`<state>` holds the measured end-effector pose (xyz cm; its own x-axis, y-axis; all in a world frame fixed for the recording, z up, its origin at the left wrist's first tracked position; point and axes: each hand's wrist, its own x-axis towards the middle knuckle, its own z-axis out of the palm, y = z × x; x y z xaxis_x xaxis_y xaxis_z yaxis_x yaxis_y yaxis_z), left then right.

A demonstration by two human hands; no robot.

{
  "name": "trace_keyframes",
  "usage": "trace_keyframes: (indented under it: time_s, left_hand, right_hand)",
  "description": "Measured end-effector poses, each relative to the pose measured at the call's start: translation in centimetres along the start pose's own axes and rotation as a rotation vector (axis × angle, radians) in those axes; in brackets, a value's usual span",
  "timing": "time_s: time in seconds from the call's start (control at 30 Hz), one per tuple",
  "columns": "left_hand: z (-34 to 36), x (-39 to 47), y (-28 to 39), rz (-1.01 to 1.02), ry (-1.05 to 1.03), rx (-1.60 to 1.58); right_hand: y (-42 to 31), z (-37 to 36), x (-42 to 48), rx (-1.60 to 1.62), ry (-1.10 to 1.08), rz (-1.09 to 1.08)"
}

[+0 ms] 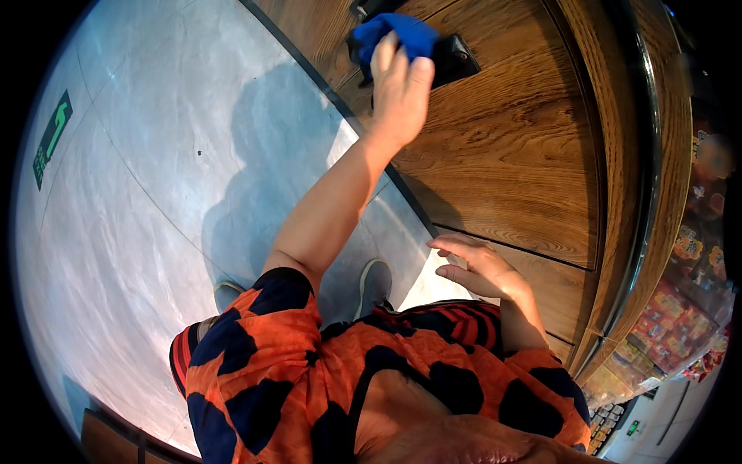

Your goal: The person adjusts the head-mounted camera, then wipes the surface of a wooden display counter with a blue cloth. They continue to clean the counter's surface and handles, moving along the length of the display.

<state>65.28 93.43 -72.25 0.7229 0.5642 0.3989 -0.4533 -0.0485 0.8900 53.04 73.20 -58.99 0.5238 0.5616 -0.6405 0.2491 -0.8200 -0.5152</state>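
Note:
My left hand reaches forward and presses a bunched blue cloth against a wooden cabinet front. The cloth partly covers a black fitting, which looks like a handle or latch on the wood-grain panel. The fingertips are partly sunk in the cloth and slightly blurred. Nearer my body, my right hand hangs with its fingers apart and bent, beside the lower part of the cabinet. It holds nothing.
A dark metal edge strip runs along the cabinet's top. Packaged goods in clear bags lie beyond it at the right. Grey floor with a green arrow sign spreads to the left. My shoes stand close to the cabinet.

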Motion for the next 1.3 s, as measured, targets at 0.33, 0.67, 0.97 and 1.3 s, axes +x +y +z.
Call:
trace_keyframes:
  time_s: [0.33,0.67,0.97,1.3]
  left_hand:
    - [-0.4,2.7,0.4,0.37,-0.088,0.235]
    - [-2.8,-2.7,-4.6,-0.499,0.041,-0.013]
    - [-7.5,-0.3,2.9,-0.776,-0.035,-1.214]
    - [-5.8,-4.4,14.8,-0.592,-0.753,-0.93]
  right_hand:
    - [1.0,0.3,0.7,-0.024,0.0,0.01]
    - [-0.2,0.7,0.8,-0.163,0.028,-0.046]
    - [-2.4,0.1,1.4,-0.017,0.507,-0.294]
    - [-4.8,0.7,5.7,0.517,0.993,-0.589]
